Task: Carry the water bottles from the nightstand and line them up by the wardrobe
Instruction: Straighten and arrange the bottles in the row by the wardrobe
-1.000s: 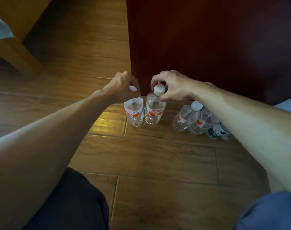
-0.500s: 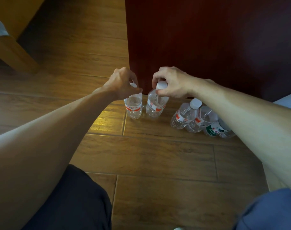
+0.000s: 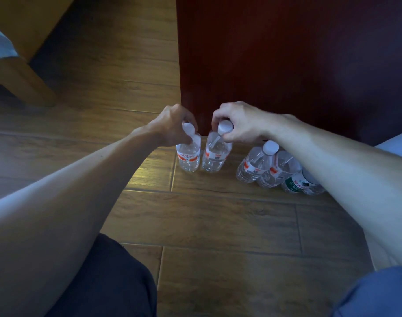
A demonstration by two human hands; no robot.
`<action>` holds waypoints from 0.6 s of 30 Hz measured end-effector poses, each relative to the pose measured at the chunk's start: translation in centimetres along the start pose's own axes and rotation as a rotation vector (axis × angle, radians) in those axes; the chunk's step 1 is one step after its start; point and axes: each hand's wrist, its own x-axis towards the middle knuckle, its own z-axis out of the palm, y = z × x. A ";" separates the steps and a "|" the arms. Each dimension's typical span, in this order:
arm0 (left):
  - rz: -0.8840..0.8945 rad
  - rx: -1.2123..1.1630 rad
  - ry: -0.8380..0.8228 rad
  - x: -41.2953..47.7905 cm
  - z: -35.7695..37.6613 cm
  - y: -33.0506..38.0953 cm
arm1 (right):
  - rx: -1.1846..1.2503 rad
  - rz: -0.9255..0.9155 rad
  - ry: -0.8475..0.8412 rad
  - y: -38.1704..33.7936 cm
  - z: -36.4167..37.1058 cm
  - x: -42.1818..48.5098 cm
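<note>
Red-labelled clear bottles (image 3: 188, 156), dark-red wardrobe (image 3: 287, 65)

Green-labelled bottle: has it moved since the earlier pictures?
No. The green-labelled bottle stays put, standing in the same spot on the floor in front of the wardrobe.

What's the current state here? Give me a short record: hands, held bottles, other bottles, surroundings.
left hand: grips the top of the left bottle, white cap showing
right hand: grips the cap end of the right bottle
held bottles: both upright, red labels, side by side at the wardrobe corner; floor contact unclear
other bottles: cluster of three to their right, partly behind the right forearm, including a green-label bottle
surface: wood-plank floor
</note>
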 end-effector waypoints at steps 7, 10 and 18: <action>0.052 0.076 0.002 0.2 0.4 -0.9 | 0.051 0.013 0.029 0.6 0.0 0.2; 0.082 0.094 0.034 0.4 0.5 -0.9 | 0.050 0.015 0.045 0.9 0.5 0.6; 0.094 0.074 0.133 1.2 1.3 -1.1 | 0.053 0.031 0.075 2.3 1.5 1.2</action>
